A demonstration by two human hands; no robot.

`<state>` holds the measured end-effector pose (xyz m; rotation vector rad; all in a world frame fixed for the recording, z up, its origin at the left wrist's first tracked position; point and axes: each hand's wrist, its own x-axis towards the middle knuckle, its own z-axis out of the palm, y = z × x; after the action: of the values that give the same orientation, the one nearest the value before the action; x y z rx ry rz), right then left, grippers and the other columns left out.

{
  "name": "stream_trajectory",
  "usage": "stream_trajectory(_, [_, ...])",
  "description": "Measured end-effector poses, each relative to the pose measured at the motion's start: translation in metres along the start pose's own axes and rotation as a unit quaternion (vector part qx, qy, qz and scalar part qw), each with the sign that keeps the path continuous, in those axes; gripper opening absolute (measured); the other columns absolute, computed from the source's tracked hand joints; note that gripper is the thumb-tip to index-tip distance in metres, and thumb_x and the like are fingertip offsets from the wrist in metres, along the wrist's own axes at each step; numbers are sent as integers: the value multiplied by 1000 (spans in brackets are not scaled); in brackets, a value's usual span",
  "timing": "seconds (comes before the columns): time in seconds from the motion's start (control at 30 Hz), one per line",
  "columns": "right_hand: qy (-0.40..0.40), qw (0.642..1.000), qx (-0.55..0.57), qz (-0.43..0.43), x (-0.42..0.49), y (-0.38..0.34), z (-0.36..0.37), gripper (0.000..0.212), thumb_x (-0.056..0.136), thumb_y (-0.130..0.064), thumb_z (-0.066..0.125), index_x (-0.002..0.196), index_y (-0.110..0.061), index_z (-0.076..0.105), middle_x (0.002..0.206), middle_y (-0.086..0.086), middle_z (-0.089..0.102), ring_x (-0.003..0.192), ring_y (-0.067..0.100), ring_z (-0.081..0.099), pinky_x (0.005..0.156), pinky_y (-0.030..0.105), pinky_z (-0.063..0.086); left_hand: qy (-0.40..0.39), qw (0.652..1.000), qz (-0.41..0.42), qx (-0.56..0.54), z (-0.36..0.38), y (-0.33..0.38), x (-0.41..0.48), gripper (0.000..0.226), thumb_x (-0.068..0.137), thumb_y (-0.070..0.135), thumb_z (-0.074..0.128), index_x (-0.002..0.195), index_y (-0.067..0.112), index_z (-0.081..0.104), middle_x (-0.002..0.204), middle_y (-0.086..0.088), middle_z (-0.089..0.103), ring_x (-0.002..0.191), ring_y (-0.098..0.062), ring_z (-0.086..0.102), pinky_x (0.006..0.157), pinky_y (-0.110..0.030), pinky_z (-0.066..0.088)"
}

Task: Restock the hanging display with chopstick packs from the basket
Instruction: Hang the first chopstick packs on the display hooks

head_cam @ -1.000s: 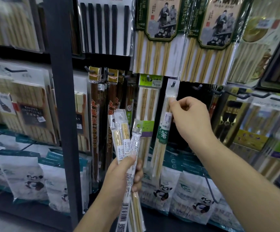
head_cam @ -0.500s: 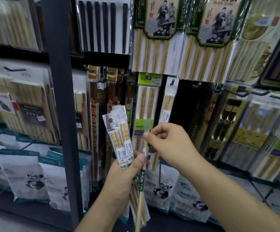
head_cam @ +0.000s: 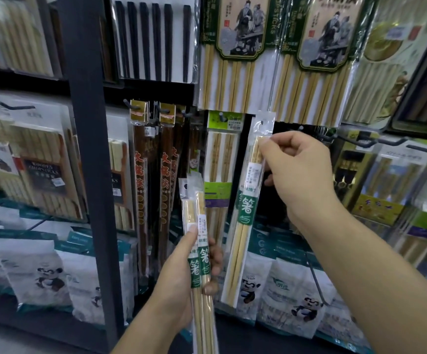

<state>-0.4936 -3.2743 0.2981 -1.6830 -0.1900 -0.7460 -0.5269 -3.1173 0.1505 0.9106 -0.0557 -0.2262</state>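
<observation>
Raised from bundle up to display: 1 pack [head_cam: 245,218], pinched near its top by right hand [head_cam: 299,175], slightly tilted, header at a hook [head_cam: 261,122]. Lower left, apart from it: 2 packs [head_cam: 200,254], upright, gripped in left hand [head_cam: 179,279], thumb pressed across fronts, fingers curled behind.

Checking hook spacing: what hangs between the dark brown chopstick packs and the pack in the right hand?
Head view: one pale chopstick pack with lime-green labels hangs there, on its own hook.
</observation>
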Motion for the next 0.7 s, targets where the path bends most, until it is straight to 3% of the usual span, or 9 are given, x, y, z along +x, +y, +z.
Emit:
stream_trajectory(0.13, [-2,999,8,32,8,-2,3,11,94,-17,72,83,-19,70,57,-10,64,55,5,57,55,23,53,6,1000,21,0,1,-1,0,38,88,42,58,99,6,59,71,-9,58,50,-16,50,35,-24,37])
stream_trajectory(0.33, [-8,997,14,72,7,0,4,12,92,-14,72,80,-15,71,62,-4,64,59,12,55,52,26,49,44,996,64,44,3,0,0,41,101,36,56,115,-3,59,79,-12,64,58,-19,58,41,-30,47])
stream_trajectory(0.53, [-7,997,19,81,7,2,4,11,92,-13,71,81,-12,72,69,3,63,59,13,54,50,23,48,54,992,92,63,3,0,1,31,101,32,56,107,2,62,80,-12,67,57,-18,60,43,-30,49])
stream_trajectory(0.63, [3,998,-17,67,9,7,4,12,92,-17,72,80,-14,72,65,0,64,59,13,56,58,30,55,48,993,93,56,1,-1,1,19,105,18,50,108,3,62,82,-14,67,59,-18,59,42,-31,46])
stream_trajectory(0.7, [4,997,-57,57,10,12,3,14,93,-24,72,82,-16,73,72,4,70,65,22,63,70,40,60,43,993,100,53,1,-1,1,18,105,11,48,110,3,63,85,-14,68,60,-18,60,42,-30,46])
